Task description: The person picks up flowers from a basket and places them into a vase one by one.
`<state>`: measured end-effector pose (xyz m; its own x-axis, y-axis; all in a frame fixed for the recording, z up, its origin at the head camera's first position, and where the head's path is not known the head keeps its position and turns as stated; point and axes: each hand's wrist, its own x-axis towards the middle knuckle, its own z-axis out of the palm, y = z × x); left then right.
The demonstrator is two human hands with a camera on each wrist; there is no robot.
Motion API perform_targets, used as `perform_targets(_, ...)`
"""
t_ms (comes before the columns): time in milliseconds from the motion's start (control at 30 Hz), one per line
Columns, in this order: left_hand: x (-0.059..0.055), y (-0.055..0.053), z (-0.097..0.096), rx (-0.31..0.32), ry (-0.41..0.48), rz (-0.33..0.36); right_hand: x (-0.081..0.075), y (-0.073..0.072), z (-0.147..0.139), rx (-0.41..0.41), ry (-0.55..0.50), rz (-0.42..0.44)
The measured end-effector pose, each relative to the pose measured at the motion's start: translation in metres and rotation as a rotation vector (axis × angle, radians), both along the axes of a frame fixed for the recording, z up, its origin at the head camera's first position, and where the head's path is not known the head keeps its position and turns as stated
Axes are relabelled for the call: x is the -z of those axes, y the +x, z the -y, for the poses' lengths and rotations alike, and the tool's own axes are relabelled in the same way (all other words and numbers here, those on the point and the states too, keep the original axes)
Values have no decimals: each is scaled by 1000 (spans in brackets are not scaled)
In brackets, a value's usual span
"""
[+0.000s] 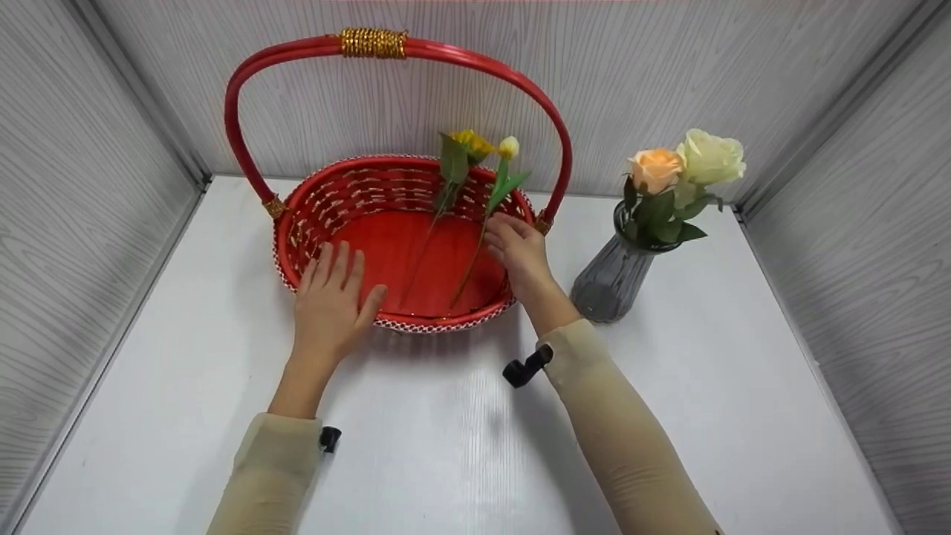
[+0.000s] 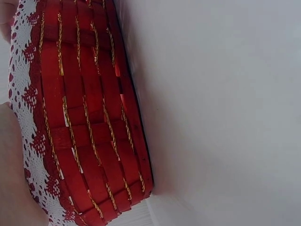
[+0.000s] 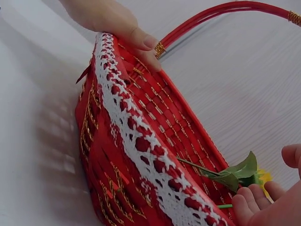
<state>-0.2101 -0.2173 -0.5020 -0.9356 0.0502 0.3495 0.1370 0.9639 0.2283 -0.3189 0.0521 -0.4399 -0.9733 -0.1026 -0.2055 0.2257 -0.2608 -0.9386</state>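
A red woven basket [image 1: 394,230] with a white lace rim stands on the table. Two artificial flowers lean inside it: a yellow flower [image 1: 473,143] with dark green leaves and a white tulip [image 1: 509,147] with a thin stem. My left hand [image 1: 330,308] rests over the near left rim, fingers straight and thumb spread. Over the right side of the basket, my right hand [image 1: 520,249] has its fingertips right at the tulip's stem. From the right wrist view, the thumb [image 3: 291,155] stands apart from that hand's loosely bent fingers, beside the stem.
A tall red handle [image 1: 475,59] wrapped in gold arches over the basket. To the right, a grey glass vase [image 1: 613,279] holds an orange rose [image 1: 655,169] and a cream rose [image 1: 709,156]. Grained panels [image 1: 877,186] enclose the white table [image 1: 446,431].
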Motion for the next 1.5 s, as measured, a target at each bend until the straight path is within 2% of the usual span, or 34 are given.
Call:
perform_targets(233, -1, 0, -1, 1, -8, -4, -2, -5, -1, 48, -72, 91)
perform_targets(400, -1, 1, 1, -7, -22, 14, -5, -7, -2, 47, -101, 157)
perform_targets(500, 0, 1, 2, -11, -28, 20, -5, -8, -2, 6, -105, 169)
perform_targets(667, 0, 3, 2, -11, -27, 30, -3, -9, -3, -126, -77, 224)
perform_targets(733, 0, 2, 1, -10, -24, 25, -2, -10, -3, -144, -76, 239)
perform_targets(1133, -2, 0, -2, -3, -14, 14, 6, -17, 5, -63, -119, 255)
perform_targets(1333, 0, -1, -2, -2, -17, -30, 9, -19, 10, -53, -138, 257)
perform_targets(1500, 1, -1, -1, -6, -24, -21, 14, -19, 14, -63, -163, 243)
